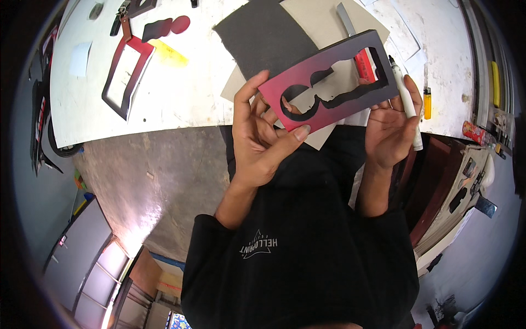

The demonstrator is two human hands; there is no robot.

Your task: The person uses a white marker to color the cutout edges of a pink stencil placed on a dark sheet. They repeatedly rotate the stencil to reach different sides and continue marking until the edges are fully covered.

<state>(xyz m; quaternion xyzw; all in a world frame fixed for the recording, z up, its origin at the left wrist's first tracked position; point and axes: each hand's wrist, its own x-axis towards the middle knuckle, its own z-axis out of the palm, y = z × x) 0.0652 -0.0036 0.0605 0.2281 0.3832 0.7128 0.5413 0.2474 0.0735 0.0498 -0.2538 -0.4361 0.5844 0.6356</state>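
My left hand grips the left end of a flat rectangular panel, thumb on its face and fingers behind. The panel fades from pinkish red to dark grey and has a long, irregular rounded cutout. It is held tilted above the table's near edge. In my right hand is a white marker pen, its dark tip pointing up and away. My right fingertips are at the panel's lower right edge. Beyond the panel lies a cutter knife; its red handle shows through the cutout.
A dark grey sheet and beige board lie on the white table. Farther left are a red-and-black frame, a dark red cut piece and a yellow strip. A yellow lighter lies right of my right hand.
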